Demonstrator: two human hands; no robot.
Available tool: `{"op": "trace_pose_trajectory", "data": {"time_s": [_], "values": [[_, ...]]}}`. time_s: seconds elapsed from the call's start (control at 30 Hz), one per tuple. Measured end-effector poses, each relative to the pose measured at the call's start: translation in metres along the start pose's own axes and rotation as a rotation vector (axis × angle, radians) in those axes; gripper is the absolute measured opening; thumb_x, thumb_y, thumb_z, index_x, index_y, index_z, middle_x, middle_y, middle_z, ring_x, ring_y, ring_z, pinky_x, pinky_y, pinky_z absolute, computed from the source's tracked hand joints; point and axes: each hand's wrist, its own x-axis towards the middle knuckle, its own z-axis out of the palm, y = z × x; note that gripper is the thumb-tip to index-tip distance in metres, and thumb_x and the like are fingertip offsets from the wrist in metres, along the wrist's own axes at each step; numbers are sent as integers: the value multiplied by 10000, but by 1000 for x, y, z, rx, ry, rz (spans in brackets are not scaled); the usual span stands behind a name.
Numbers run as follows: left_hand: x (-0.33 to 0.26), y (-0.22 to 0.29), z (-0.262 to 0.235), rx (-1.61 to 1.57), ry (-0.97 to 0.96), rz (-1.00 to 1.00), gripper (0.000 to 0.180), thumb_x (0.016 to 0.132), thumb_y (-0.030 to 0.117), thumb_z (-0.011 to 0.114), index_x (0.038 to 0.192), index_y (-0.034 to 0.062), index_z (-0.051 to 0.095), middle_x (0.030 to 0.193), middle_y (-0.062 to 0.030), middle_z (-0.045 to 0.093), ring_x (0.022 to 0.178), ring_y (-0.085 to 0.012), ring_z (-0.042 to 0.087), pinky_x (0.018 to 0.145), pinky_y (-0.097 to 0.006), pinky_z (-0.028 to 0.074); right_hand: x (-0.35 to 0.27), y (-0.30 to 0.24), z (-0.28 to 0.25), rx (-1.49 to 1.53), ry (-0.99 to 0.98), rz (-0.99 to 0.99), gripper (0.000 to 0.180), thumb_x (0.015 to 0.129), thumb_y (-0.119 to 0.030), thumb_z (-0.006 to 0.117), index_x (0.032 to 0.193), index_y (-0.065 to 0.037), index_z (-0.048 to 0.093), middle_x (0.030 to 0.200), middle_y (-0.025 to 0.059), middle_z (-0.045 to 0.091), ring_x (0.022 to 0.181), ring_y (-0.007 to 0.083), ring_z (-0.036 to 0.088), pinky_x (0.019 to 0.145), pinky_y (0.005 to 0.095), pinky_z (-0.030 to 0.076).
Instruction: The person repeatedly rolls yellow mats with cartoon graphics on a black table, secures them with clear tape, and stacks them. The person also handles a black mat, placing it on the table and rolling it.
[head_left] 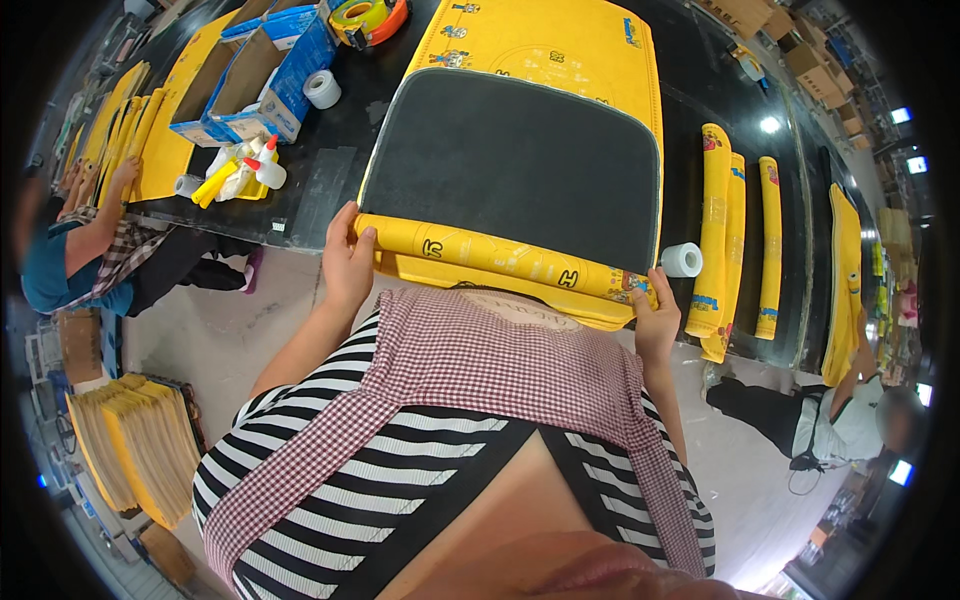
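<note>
In front of me a yellow printed mat [500, 252] lies with its black underside [510, 150] up, and its near edge is rolled into a tube along the table's front. My left hand [348, 265] grips the left end of the roll, thumb on top. At the right end, my right hand [655, 315] holds the roll the same way. Beneath it lies another yellow printed mat [560, 40], showing at the far side. More yellow material hangs below the roll at the table edge. A white tape roll [683, 260] stands just beyond my right hand.
Rolled yellow mats [712, 230] lie to the right on the black table [320, 175]. On the left are a blue cardboard box [290, 85], another white tape roll [322, 89] and red-capped bottles [266, 168]. Co-workers handle yellow mats at both sides. Stacked mats [140, 450] stand lower left.
</note>
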Motion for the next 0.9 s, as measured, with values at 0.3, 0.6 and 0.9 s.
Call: {"op": "trace_pose_trajectory", "data": {"time_s": [0.3,0.6,0.9], "values": [[-26,0,14,204,93,222,498,1012,172,632,1471,9,530,1617,-211,385,1458,-405,401,1181,-492,357,0,12,-3,-312,-83,-227,529,1015,-165,646,1496,21,529,1639,259,389,1501,401,413,1210,439,356],[8,86,73,794,-399,547,525,961,287,696,1452,145,578,1592,-93,499,1510,-325,406,1259,-623,183,89,-32,40,-921,2,-332,570,1069,-335,521,1581,-96,452,1667,238,343,1571,415,270,1272,558,218],[147,140,150,800,-629,403,656,1030,599,489,1501,149,573,1650,-167,410,1544,-385,332,1256,-608,192,118,-90,96,-564,-52,-952,333,940,-139,693,1262,-53,680,1289,155,683,1226,372,614,1149,554,394]]}}
